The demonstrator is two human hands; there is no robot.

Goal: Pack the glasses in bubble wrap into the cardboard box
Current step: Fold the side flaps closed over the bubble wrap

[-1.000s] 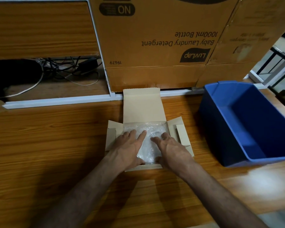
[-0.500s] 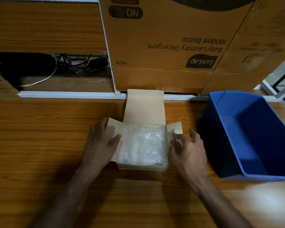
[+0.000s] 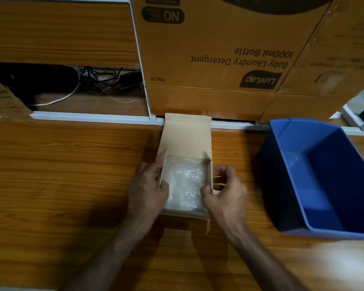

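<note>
Wooden table (image 3: 72, 185): cardboard box (image 3: 187, 137) filled with bubble wrap (image 3: 184, 185).
Side flaps are pinched upright by left hand (image 3: 147, 192) and right hand (image 3: 227, 196).

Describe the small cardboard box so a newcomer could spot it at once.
On the wooden table, in front of the big printed carton and left of the blue bin, sits the small box. It alone is plain, open, holds bubble wrap, and has a hand on each side flap.
</note>
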